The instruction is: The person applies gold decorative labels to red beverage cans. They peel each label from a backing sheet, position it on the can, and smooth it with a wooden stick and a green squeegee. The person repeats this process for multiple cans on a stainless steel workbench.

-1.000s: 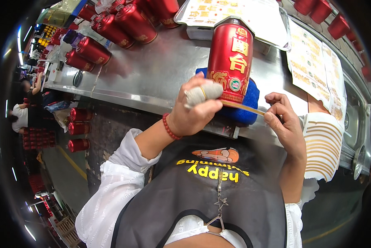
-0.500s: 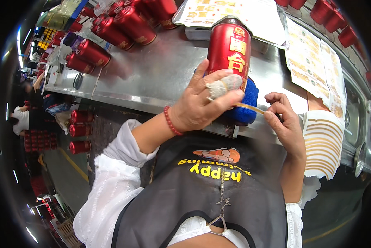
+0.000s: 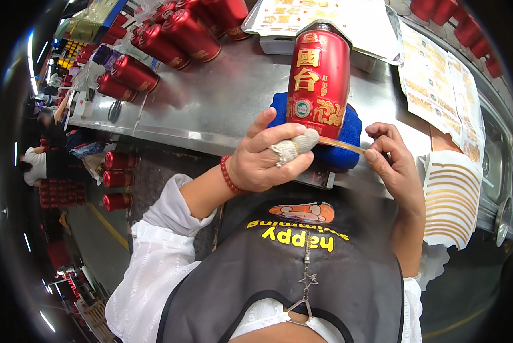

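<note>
Head view: a red bottle (image 3: 325,66) rested on blue cloth (image 3: 351,127) at one o'clock. I saw the right hand (image 3: 396,167) pinching a yellow strip (image 3: 343,145); the left hand (image 3: 263,161) spread its forefinger, its grip I couldn't tell.

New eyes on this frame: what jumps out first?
Probably the glossy red bottle with gold lettering, upper centre, against a bright blue cloth. Next, just below it, the left hand with a pale finger wrap, and the right hand pinching a thin gold strip. Then the white sheet of curved gold strips at right.
</note>
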A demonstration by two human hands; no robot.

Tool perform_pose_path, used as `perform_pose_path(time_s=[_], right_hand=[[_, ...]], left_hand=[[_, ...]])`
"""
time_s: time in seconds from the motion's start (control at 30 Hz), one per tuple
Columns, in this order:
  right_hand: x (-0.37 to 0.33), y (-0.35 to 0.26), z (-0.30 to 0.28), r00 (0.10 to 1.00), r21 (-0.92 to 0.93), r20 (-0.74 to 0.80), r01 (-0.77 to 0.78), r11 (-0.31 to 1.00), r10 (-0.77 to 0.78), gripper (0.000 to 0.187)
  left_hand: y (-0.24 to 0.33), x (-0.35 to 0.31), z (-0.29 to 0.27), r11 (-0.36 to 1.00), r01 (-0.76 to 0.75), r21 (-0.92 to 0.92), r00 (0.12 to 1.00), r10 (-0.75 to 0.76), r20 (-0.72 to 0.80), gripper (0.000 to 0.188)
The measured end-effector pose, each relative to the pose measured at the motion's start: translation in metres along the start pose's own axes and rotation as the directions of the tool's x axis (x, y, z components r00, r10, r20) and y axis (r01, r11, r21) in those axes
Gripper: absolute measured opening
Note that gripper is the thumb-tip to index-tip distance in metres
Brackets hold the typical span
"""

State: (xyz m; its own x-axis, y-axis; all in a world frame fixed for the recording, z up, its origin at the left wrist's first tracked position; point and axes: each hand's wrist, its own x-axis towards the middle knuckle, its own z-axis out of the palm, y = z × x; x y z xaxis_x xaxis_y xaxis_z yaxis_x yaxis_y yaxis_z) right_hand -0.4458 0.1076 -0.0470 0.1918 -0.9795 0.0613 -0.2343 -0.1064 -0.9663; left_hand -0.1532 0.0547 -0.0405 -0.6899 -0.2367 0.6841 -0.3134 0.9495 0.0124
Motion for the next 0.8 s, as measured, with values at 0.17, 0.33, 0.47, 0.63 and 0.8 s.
perform_pose_path(time_s=[0.17, 0.33, 0.47, 0.63, 0.8], right_hand=[[0.002, 0.002, 0.001, 1.000, -0.010, -0.002, 0.002, 1.000, -0.002, 0.024], [0.005, 0.006, 0.005, 1.000, 0.014, -0.008, 0.024, 1.000, -0.024, 0.021], [0.008, -0.004, 0.006, 0.997, -0.013, -0.023, 0.070, 0.997, -0.070, 0.020], [0.000, -0.049, -0.008, 0.989, 0.007, -0.002, 0.147, 0.989, -0.147, 0.018], [0.000, -0.024, -0.007, 0.993, -0.096, -0.069, 0.088, 0.991, -0.095, 0.019]], left_hand=[[-0.004, 0.020, 0.005, 0.981, -0.162, 0.104, 0.986, 0.158, 0.050, 0.023], [-0.006, 0.028, 0.020, 0.994, 0.113, 0.012, 0.994, -0.113, 0.014, 0.052], [-0.007, 0.014, 0.020, 0.952, 0.256, -0.170, 0.965, -0.262, -0.012, 0.066], [-0.005, 0.002, 0.009, 0.822, 0.489, -0.292, 0.869, -0.489, 0.077, 0.069], [0.002, 0.011, 0.016, 0.708, 0.578, -0.406, 0.799, -0.592, 0.104, 0.066]])
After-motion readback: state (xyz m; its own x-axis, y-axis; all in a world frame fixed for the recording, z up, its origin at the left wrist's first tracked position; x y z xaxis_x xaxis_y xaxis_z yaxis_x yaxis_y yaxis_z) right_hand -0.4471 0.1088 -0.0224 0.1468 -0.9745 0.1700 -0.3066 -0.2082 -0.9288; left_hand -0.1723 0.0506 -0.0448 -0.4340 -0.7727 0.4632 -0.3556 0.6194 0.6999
